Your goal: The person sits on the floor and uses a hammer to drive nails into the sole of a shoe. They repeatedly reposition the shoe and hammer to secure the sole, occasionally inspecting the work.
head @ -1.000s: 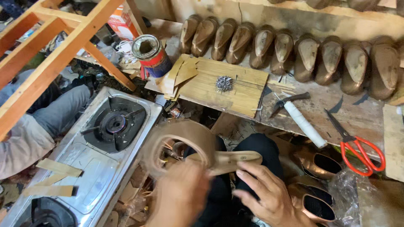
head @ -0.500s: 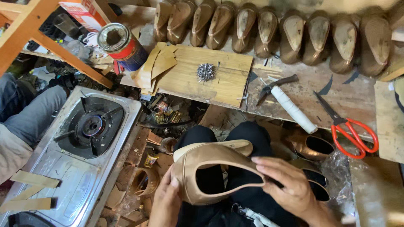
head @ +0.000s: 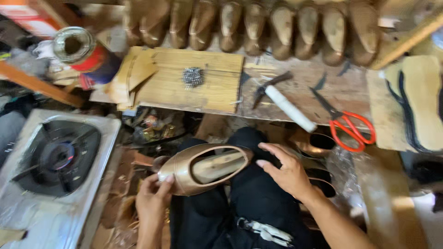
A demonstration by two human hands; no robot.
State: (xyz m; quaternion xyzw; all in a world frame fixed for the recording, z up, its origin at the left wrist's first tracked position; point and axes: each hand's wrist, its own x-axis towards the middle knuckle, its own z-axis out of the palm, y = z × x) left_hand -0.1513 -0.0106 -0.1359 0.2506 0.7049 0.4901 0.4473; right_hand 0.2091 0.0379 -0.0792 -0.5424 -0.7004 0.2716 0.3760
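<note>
A gold shoe upper stretched over a wooden last lies across my lap, toe to the left. My left hand grips its toe end from below. My right hand rests on my black trousers just right of the shoe's heel end, fingers spread, touching or nearly touching the heel. A hammer with a white handle and red-handled scissors lie on the bench beyond my right hand.
A row of gold shoes on lasts lines the back of the bench. A pile of small nails sits on a wooden board. A gas stove stands at left, an open tin behind it. More gold uppers lie by my right knee.
The shoe has turned and settled lower across my lap. My right hand has come off it and now sits at its heel end; my left hand shifted to the toe. The view swung right.
</note>
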